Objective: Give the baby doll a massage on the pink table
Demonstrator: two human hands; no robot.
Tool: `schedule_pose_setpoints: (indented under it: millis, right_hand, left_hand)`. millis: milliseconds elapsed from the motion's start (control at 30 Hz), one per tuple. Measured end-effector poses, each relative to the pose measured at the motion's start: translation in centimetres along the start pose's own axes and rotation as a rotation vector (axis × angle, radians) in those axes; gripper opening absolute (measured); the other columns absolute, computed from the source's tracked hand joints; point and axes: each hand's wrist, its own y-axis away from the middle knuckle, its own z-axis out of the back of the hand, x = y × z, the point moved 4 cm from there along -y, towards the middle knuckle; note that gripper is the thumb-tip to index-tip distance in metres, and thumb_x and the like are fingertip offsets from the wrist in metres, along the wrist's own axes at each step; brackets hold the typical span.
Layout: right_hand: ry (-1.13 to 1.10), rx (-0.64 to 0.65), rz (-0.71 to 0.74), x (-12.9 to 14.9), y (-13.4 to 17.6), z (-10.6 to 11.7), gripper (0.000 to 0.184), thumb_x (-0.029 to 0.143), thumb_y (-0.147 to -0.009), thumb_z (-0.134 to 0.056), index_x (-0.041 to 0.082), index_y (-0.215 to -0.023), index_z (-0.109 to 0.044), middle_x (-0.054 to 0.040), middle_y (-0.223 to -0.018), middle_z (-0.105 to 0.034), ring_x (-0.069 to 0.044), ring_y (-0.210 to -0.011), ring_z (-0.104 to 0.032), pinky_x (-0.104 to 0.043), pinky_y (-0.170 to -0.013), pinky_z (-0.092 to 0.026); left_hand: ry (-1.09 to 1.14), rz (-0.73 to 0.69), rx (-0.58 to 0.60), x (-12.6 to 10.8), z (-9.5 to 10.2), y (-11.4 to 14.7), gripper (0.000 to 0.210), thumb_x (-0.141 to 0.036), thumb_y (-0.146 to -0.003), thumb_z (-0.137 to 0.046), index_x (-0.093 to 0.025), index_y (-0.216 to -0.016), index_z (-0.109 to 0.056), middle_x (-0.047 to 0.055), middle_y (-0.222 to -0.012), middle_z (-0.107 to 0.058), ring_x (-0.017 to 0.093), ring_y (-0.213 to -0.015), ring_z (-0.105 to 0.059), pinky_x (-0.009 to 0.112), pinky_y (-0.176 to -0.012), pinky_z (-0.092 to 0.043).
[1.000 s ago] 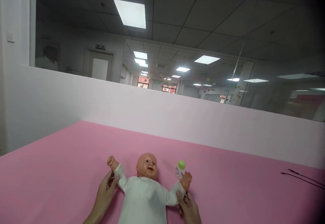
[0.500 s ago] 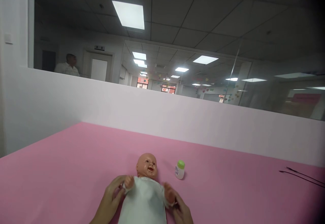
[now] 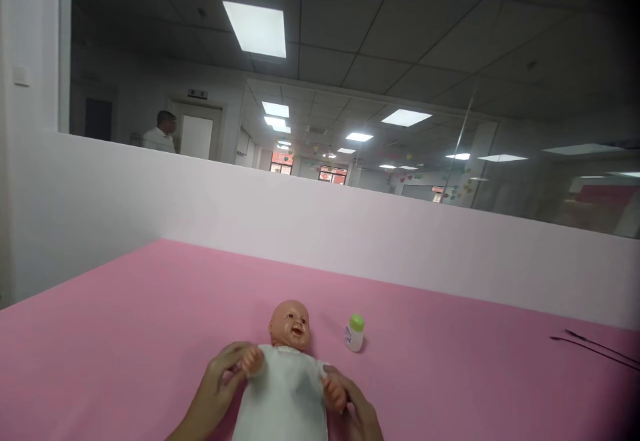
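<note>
Standing shut beside the doll (image 3: 287, 374): a green-capped bottle (image 3: 355, 333).

Pink padded table (image 3: 125, 334): near edge, white-clothed plastic baby doll (image 3: 287, 374); beside it, small green-capped white bottle (image 3: 355, 334); right edge, thin dark cables (image 3: 595, 349).

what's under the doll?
The doll lies face up on the pink mat, which shows all around it. The left hand and right hand grip its arms at the sides. Whatever is beneath its back is covered, and its legs are out of frame.
</note>
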Motion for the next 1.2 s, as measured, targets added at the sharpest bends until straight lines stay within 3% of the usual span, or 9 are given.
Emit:
schedule_pose_setpoints:
  millis: [100, 233, 433, 567, 667, 800, 967, 1067, 1200]
  right_hand:
    - [0.299, 0.243, 0.243, 0.9, 0.6, -1.4, 0.034, 0.031, -0.097, -0.054, 0.031, -0.124, -0.075, -0.0086, -0.122, -0.077, -0.025, -0.094, -0.071, -0.036, -0.087, -0.06]
    - [0.436, 0.328, 0.353, 1.0, 0.9, -1.8, 0.038, 0.023, -0.094, -0.051, 0.031, -0.122, -0.076, -0.007, -0.132, -0.073, -0.024, -0.091, -0.071, -0.036, -0.085, -0.06]
    - [-0.026, -0.021, -0.082, -1.0, -0.1, 0.0, 0.044, 0.051, -0.088, -0.066, 0.023, -0.122, -0.075, -0.012, -0.126, -0.075, -0.031, -0.116, -0.071, -0.041, -0.098, -0.058]
    - [-0.22, -0.288, -0.356, -2.6, -0.2, 2.0, 0.058, 0.071, -0.072, -0.078, 0.016, -0.091, -0.074, -0.0044, -0.067, -0.071, -0.019, -0.056, -0.064, -0.026, -0.051, -0.049]
    - [-0.219, -0.355, -0.396, -2.9, -0.1, 2.7, 0.058, 0.072, -0.073, -0.078, 0.016, -0.086, -0.072, 0.0015, -0.053, -0.061, -0.013, -0.044, -0.051, -0.023, -0.044, -0.039]
    - [-0.09, -0.229, -0.183, -1.4, -0.3, 2.0, 0.05, 0.062, -0.082, -0.073, 0.018, -0.105, -0.078, -0.0102, -0.091, -0.079, -0.026, -0.081, -0.074, -0.034, -0.072, -0.06]
    - [0.216, 0.22, 0.116, 0.6, 0.3, -0.6, 0.034, 0.038, -0.095, -0.056, 0.034, -0.121, -0.078, -0.0083, -0.136, -0.071, -0.03, -0.12, -0.068, -0.05, -0.108, -0.052]
    - [0.215, 0.254, 0.103, 0.9, 0.5, -1.1, 0.034, 0.038, -0.094, -0.056, 0.033, -0.119, -0.079, -0.0085, -0.137, -0.07, -0.031, -0.119, -0.069, -0.052, -0.107, -0.052]
    - [-0.092, -0.03, -0.165, 0.1, -0.1, -0.1, 0.047, 0.054, -0.084, -0.071, 0.023, -0.117, -0.079, -0.0123, -0.124, -0.076, -0.032, -0.118, -0.07, -0.044, -0.102, -0.056]
  left_hand:
    - [-0.122, -0.136, 0.208, -1.1, -1.0, 0.4, 0.029, -0.023, -0.095, -0.057, -0.03, -0.098, -0.084, 0.011, -0.12, -0.072, 0.028, -0.117, -0.062, 0.04, -0.105, -0.049]
    - [-0.137, -0.103, 0.213, -0.8, -1.1, 0.5, 0.035, -0.015, -0.089, -0.057, -0.033, -0.101, -0.085, 0.01, -0.12, -0.072, 0.028, -0.118, -0.062, 0.042, -0.106, -0.048]
    - [0.174, 0.184, -0.168, 2.5, 0.3, -0.1, 0.049, -0.053, -0.08, -0.074, -0.02, -0.117, -0.077, 0.014, -0.123, -0.074, 0.035, -0.115, -0.067, 0.042, -0.092, -0.059]
    - [0.263, 0.368, -0.387, 4.8, 2.0, -0.2, 0.074, -0.071, -0.07, -0.078, -0.012, -0.114, -0.07, 0.015, -0.1, -0.077, 0.032, -0.088, -0.073, 0.037, -0.069, -0.06]
    - [0.253, 0.356, -0.373, 4.3, 2.3, -0.3, 0.077, -0.072, -0.067, -0.079, -0.012, -0.115, -0.07, 0.015, -0.099, -0.078, 0.033, -0.09, -0.073, 0.037, -0.071, -0.06]
    - [0.131, 0.165, -0.196, 1.5, 1.2, -0.2, 0.051, -0.056, -0.08, -0.075, -0.019, -0.115, -0.077, 0.014, -0.114, -0.077, 0.035, -0.111, -0.07, 0.04, -0.088, -0.059]
    - [-0.047, -0.089, 0.143, -0.3, -0.9, 0.4, 0.034, -0.018, -0.084, -0.058, -0.03, -0.1, -0.085, 0.01, -0.122, -0.075, 0.029, -0.121, -0.064, 0.044, -0.11, -0.048]
    - [-0.021, -0.015, 0.106, 0.3, -1.0, 0.4, 0.036, -0.018, -0.08, -0.059, -0.03, -0.102, -0.085, 0.009, -0.123, -0.075, 0.03, -0.122, -0.064, 0.045, -0.108, -0.05]
    - [0.182, 0.182, -0.15, 1.5, 0.2, 0.0, 0.043, -0.045, -0.079, -0.073, -0.021, -0.114, -0.077, 0.013, -0.123, -0.075, 0.033, -0.113, -0.069, 0.042, -0.092, -0.059]
